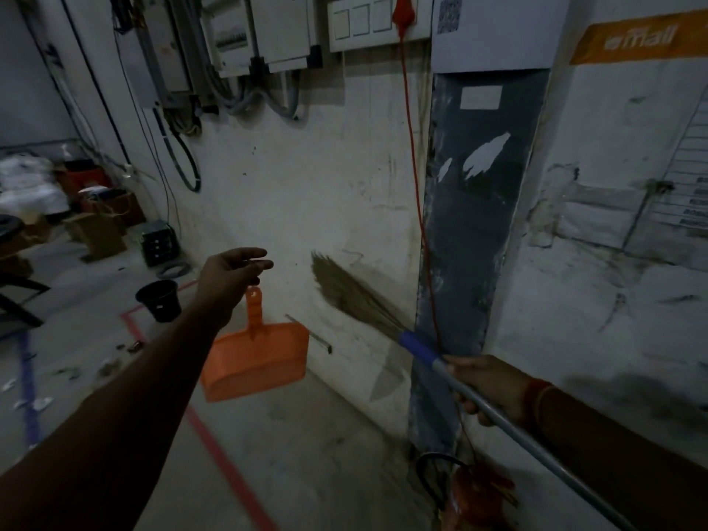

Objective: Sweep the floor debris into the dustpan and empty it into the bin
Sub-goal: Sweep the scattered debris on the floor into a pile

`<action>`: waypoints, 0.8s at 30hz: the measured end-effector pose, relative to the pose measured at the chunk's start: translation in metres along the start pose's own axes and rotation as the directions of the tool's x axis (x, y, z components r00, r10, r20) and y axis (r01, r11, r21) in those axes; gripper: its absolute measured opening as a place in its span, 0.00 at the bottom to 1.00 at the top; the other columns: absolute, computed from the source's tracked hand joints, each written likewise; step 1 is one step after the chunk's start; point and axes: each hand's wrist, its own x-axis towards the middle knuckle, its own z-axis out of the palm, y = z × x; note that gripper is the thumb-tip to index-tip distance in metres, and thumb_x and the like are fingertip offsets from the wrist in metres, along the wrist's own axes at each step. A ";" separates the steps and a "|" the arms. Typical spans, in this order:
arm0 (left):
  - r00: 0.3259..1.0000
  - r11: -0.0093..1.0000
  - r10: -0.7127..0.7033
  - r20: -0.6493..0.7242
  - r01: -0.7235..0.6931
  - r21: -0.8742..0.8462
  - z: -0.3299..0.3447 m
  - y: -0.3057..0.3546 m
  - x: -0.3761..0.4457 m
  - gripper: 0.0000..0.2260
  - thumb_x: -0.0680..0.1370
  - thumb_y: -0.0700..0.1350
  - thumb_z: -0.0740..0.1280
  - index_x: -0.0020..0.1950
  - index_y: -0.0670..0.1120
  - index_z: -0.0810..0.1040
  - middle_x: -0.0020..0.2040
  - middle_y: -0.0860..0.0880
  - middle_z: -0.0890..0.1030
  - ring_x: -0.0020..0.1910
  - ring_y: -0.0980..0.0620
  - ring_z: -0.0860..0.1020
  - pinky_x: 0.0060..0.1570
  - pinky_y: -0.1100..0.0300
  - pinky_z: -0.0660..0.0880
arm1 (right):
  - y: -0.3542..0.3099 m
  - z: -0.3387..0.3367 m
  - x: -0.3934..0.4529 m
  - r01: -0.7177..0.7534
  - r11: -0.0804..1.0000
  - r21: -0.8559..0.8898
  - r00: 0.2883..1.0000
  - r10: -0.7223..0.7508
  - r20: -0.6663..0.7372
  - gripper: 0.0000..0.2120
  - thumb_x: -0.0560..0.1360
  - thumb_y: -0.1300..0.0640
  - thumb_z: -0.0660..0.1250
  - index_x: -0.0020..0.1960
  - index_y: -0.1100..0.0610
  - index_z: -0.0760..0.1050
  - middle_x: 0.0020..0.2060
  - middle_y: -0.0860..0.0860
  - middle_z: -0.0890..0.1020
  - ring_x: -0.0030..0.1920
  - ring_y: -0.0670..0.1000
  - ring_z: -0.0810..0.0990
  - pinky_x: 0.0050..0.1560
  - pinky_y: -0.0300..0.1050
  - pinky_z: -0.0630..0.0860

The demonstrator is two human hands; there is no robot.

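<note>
An orange dustpan (256, 362) stands upright by the white wall, handle up. My left hand (233, 272) is stretched out just above the handle's top with fingers straight. I cannot tell whether it touches the handle. My right hand (484, 387) grips the grey metal shaft of a broom (344, 291). The broom has a blue collar, and its brown bristles point up and left against the wall. Scraps of debris (111, 364) lie on the floor at the left. A black bucket-like bin (159, 300) stands on the floor left of the dustpan.
Red tape (230, 469) and blue tape (28, 396) mark the floor. A red cable (415, 193) hangs down the wall beside a dark pillar strip (479, 224). A red fire extinguisher (473, 496) stands at the pillar's foot. Cardboard boxes (101, 233) and crates crowd the far left.
</note>
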 end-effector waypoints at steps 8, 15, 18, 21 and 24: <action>0.957 0.962 -0.274 0.096 0.273 0.026 -0.006 -0.029 -0.022 0.13 0.79 0.35 0.71 0.63 0.45 0.80 0.55 0.38 0.83 0.43 0.49 0.78 0.41 0.56 0.77 | 0.013 0.039 0.004 0.113 0.992 0.064 0.989 -0.118 0.086 0.13 0.78 0.43 0.64 0.62 0.40 0.74 0.29 0.52 0.73 0.26 0.48 0.70 0.27 0.39 0.68; 0.923 0.901 -0.375 0.086 0.341 0.270 -0.002 -0.035 -0.045 0.11 0.74 0.43 0.79 0.55 0.46 0.84 0.44 0.41 0.81 0.40 0.47 0.79 0.35 0.60 0.79 | 0.018 0.056 0.015 0.180 0.983 0.047 0.975 -0.184 0.126 0.16 0.80 0.47 0.62 0.67 0.38 0.69 0.31 0.52 0.77 0.28 0.50 0.74 0.28 0.42 0.71; 0.912 0.875 -0.407 0.057 0.371 0.311 0.001 -0.036 -0.050 0.13 0.72 0.46 0.81 0.53 0.46 0.84 0.40 0.43 0.77 0.38 0.48 0.76 0.35 0.58 0.77 | 0.021 0.064 0.020 0.210 0.977 0.034 0.962 -0.213 0.169 0.13 0.80 0.46 0.62 0.64 0.41 0.73 0.33 0.54 0.77 0.30 0.52 0.74 0.30 0.44 0.72; 0.914 0.866 -0.405 0.030 0.373 0.334 0.001 -0.036 -0.053 0.13 0.71 0.46 0.81 0.53 0.45 0.84 0.36 0.45 0.75 0.34 0.50 0.73 0.30 0.60 0.71 | 0.026 0.076 0.021 0.189 0.980 0.059 0.963 -0.197 0.182 0.12 0.80 0.48 0.63 0.60 0.52 0.75 0.32 0.53 0.75 0.27 0.50 0.71 0.29 0.43 0.70; 0.916 0.863 -0.400 0.036 0.364 0.350 0.000 -0.036 -0.055 0.10 0.73 0.42 0.80 0.53 0.47 0.84 0.37 0.44 0.78 0.34 0.50 0.73 0.28 0.63 0.68 | 0.030 0.086 0.022 0.140 0.987 0.078 0.973 -0.152 0.175 0.12 0.79 0.51 0.64 0.58 0.58 0.74 0.32 0.53 0.73 0.26 0.49 0.70 0.26 0.41 0.68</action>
